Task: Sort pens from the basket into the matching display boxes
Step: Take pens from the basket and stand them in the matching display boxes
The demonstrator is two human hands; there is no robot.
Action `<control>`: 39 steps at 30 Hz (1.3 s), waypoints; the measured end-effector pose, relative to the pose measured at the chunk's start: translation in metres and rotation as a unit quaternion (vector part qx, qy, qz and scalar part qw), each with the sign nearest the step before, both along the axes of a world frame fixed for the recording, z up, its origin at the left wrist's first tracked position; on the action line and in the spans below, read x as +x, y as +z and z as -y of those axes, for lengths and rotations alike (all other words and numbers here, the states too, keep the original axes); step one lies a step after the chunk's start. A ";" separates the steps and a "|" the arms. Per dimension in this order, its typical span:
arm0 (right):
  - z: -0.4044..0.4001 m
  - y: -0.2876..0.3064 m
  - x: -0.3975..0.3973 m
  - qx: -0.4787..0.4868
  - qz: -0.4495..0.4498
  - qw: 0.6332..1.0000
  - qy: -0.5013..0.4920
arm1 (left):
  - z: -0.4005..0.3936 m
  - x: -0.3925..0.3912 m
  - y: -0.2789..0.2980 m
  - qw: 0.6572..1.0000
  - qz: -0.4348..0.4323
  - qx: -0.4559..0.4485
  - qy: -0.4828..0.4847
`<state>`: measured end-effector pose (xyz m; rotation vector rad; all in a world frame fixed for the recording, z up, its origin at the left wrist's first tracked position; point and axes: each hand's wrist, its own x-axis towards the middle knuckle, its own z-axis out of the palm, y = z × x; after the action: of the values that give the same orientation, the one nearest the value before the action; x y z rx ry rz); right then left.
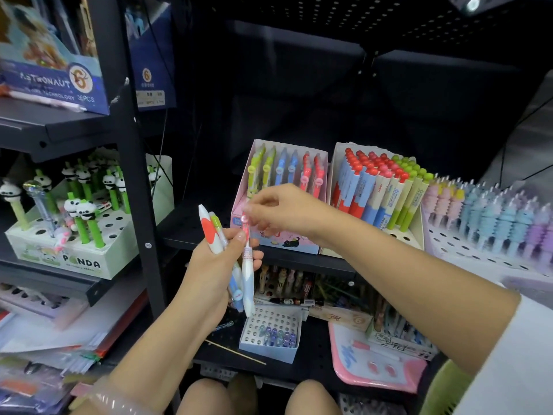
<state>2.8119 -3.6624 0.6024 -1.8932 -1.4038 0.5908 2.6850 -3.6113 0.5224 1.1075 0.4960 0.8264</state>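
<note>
Left hand (218, 265) gripped a bundle of three pens (236, 265), long axes near vertical, leaning slightly left at the top. White pen with orange patches (208, 232) stood highest, a green-topped pen (217, 227) was just beside it, and a pale blue-and-white pen (247, 283) sat at the right of the bundle. Right hand (278, 209) was above, fingertips pinched on the pink top (244, 220) of that last pen. Hands were apart, joined only through the pen.

Behind them, on the black perforated shelf (191, 223): pink display box (281, 244) with six rows of clip pens, two green, two blue, two red. Touching its right side was a white box (416, 235) of red- and green-capped pens. At the shelf's right end was a lilac rack (478, 250) of pastel ribbed pens. The panda pen box (68, 253) sat on the left unit. On the lower shelf was a small white box with holes (269, 333) holding a few clear pens. Room was dim, shelving black. Green basket (443, 390) was at the lower right edge of view.
</note>
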 end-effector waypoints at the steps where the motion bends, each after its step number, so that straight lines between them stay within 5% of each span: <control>1: 0.003 -0.002 0.000 0.002 -0.015 1.000 -0.004 | 0.002 0.002 0.000 1.000 -0.003 0.004 -0.002; 8: 0.012 0.018 0.018 0.133 -0.032 0.986 -0.093 | 0.009 0.007 -0.001 0.999 -0.008 -0.032 -0.036; 14: 0.020 0.040 0.047 0.289 0.124 0.923 -0.223 | 0.013 0.014 -0.005 0.990 -0.080 -0.074 -0.085; 20: 0.025 0.040 0.052 0.353 0.128 0.894 -0.245 | 0.013 0.014 -0.006 0.991 -0.086 -0.065 -0.077; 28: 0.017 0.003 0.053 0.205 0.234 0.927 -0.209 | 0.018 0.011 -0.004 0.996 -0.056 -0.037 -0.066; 34: 0.013 0.006 0.048 0.117 0.322 0.918 -0.203 | 0.018 0.008 -0.001 0.996 -0.036 -0.036 -0.077; 39: 0.022 0.010 0.028 0.178 0.312 0.916 -0.179 | 0.017 0.008 -0.001 0.997 -0.032 -0.012 -0.072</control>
<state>2.8396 -3.6842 0.6123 -2.0367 -1.3516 -0.4677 2.6925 -3.6283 0.5212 1.1364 0.4733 0.6591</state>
